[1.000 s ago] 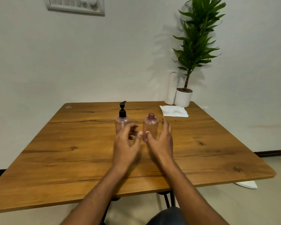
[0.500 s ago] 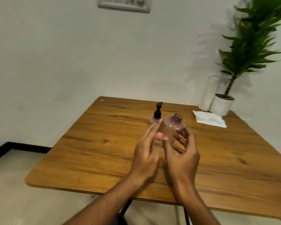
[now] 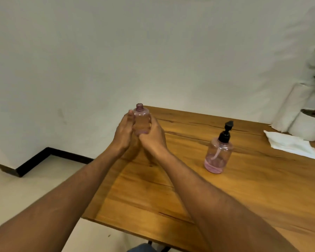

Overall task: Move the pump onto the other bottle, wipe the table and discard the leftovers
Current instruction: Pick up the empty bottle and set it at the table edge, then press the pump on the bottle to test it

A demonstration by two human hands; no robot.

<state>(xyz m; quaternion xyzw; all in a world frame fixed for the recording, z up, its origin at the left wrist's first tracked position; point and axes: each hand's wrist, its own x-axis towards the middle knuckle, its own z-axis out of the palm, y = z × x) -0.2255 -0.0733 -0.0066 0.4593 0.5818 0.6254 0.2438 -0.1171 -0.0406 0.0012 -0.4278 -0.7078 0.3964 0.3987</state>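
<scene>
An open-necked, clear pink bottle is held upright in the air above the table's far left part. My left hand presses its left side and my right hand wraps its right side and base. A second pink bottle with a black pump stands on the wooden table to the right, untouched, with a little pink liquid at its bottom. A white cloth or tissue lies flat at the far right.
A white paper roll and a white plant pot stand at the table's far right corner against the wall. The table's left edge drops to a pale floor with a black skirting.
Both hands closed on the capless bottle, lifted it off the table and carried it left, away from the pump bottle. The head turned left, so the plant slid toward the right edge.
</scene>
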